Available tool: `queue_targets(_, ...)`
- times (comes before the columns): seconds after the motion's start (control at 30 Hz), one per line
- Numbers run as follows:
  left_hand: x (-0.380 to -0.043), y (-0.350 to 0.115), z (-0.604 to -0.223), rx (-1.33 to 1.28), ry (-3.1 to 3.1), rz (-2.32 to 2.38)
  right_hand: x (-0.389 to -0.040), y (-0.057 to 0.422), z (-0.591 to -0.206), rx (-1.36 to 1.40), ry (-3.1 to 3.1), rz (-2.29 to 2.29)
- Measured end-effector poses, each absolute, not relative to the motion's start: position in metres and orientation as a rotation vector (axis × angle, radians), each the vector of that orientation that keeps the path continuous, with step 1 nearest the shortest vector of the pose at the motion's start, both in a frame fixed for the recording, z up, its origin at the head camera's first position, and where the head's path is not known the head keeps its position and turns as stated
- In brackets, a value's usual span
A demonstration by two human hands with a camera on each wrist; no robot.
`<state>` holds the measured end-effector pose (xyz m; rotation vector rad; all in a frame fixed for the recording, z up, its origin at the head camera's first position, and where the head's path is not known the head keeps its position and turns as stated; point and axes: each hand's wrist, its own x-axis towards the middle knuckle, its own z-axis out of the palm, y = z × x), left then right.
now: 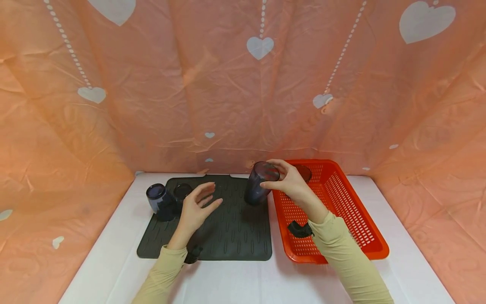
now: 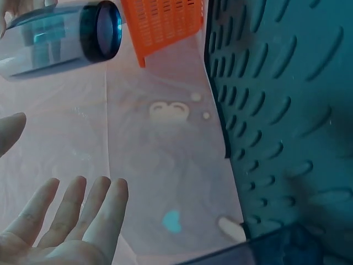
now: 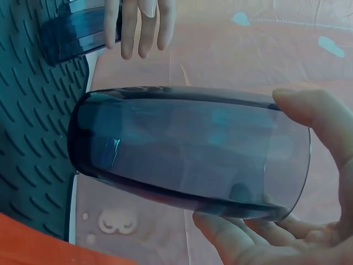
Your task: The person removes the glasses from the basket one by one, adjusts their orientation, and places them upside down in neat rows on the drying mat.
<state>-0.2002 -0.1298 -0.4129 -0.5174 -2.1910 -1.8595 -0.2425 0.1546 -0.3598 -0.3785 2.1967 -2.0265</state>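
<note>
Over the right side of the black mat (image 1: 235, 240), a tilted dark tumbler (image 1: 256, 185) is gripped by the right hand (image 1: 291, 183). At the mat's left, two glasses (image 1: 163, 204) are flanked by the left hand (image 1: 195, 212), fingers extended. Right of the mat, another glass (image 1: 305, 172) is seemingly contained in the red basket (image 1: 370, 232).

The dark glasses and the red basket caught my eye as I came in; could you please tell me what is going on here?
A person's right hand holds a dark glass by its upper part, tilted in the air over the right side of the black mat. Their left hand is free. Two more glasses stand at the mat's left side, and another shows in the red basket, partly hidden behind the right hand.
</note>
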Motion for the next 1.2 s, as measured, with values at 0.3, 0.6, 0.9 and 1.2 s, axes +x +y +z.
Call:
queue_targets(0.3,-0.202,-0.119,-0.414,-0.529,-2.199,-1.903,-0.239,0.148,-0.358,-0.377,2.144,-2.067)
queue_targets(0.6,-0.206,-0.113,-0.416,-0.577,-2.189,-1.985,-0.238,0.141,-0.357,-0.414,2.170,-2.061)
queue_targets(0.9,-0.206,-0.107,-0.415,-0.634,-2.187,-2.019,-0.236,0.137,-0.356,-0.361,2.160,-2.057)
queue_targets(1.2,-0.208,-0.101,-0.413,-0.624,-2.217,-2.017,-0.235,0.134,-0.354,-0.324,2.124,-2.089)
